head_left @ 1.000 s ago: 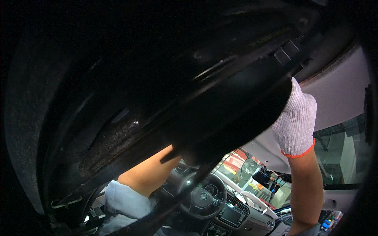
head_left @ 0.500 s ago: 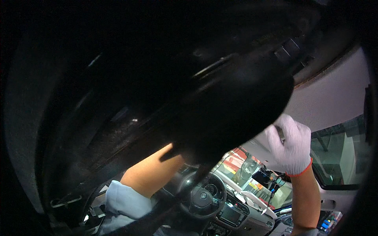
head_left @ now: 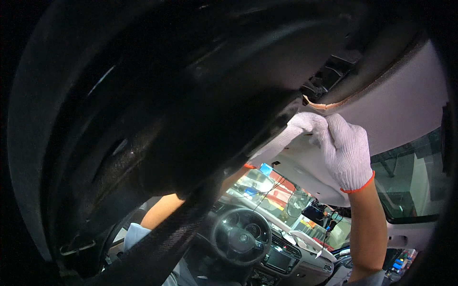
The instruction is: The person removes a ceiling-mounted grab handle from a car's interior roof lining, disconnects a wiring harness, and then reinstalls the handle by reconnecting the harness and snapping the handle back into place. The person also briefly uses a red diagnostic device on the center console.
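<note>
Both of my hands wear white knit gloves with orange cuffs and are raised together under the roof lining's edge. My right hand (head_left: 352, 155) is closed, its fingers curled and pressed together beside the left fingertips; anything between them is hidden. My left hand (head_left: 281, 138) reaches up from behind a dark trim panel (head_left: 229, 114), its fingers bent over toward the right ones. The panel covers part of that hand and its forearm. Just above the fingertips runs the grey roof lining (head_left: 405, 102), with a pale, raw-looking rim (head_left: 327, 105).
Dark clips or brackets (head_left: 329, 74) show in a gap above the rim. A black webbing strap (head_left: 179, 238) crosses low in front. Farther off are the steering wheel (head_left: 241, 236), a dashboard screen (head_left: 278, 260) and hanging cables (head_left: 329, 219). A side window (head_left: 410, 181) is at right.
The dark panel has shifted in view, uncovering my left glove and the lining's pale rim. My right hand has moved slightly up and left, and its fingers now meet the left ones.
</note>
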{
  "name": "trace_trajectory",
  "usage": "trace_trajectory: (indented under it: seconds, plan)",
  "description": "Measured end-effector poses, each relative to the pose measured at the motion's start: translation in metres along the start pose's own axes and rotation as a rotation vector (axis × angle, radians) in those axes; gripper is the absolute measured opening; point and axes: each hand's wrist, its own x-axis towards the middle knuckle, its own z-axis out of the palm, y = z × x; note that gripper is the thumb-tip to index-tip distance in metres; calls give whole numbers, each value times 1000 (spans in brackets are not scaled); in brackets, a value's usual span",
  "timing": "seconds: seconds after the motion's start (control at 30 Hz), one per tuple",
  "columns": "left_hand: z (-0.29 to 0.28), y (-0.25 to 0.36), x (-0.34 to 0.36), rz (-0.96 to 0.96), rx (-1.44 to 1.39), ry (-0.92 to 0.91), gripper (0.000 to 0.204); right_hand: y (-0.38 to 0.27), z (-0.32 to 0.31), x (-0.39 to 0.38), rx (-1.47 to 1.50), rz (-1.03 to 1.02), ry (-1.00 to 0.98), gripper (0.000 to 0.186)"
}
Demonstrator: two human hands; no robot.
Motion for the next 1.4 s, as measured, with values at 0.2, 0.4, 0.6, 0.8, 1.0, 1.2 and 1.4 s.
trace_trajectory:
  seconds: [0.2,0.4,0.6,0.8,1.0,1.2,1.4]
  plan:
    - [0,-2,-7,-141,112,123,26,29,12,-30,112,-24,41,17]
    - [-18,-47,-24,-29,890,262,62,71,67,-101,20,202,-307,19]
    - [-13,-84,-39,-158,816,305,57,79,135,-117,192,364,-232,23]
    - [-17,-85,-36,-12,1006,221,45,54,181,-84,18,239,-67,20]
    - [-17,-95,-39,65,1130,273,51,49,184,-67,75,368,-42,18]
    - [-5,-78,-53,7,1282,417,50,45,179,-57,129,496,-186,15]
    - [32,-64,-49,140,1180,-32,49,41,184,-87,257,326,-95,14]
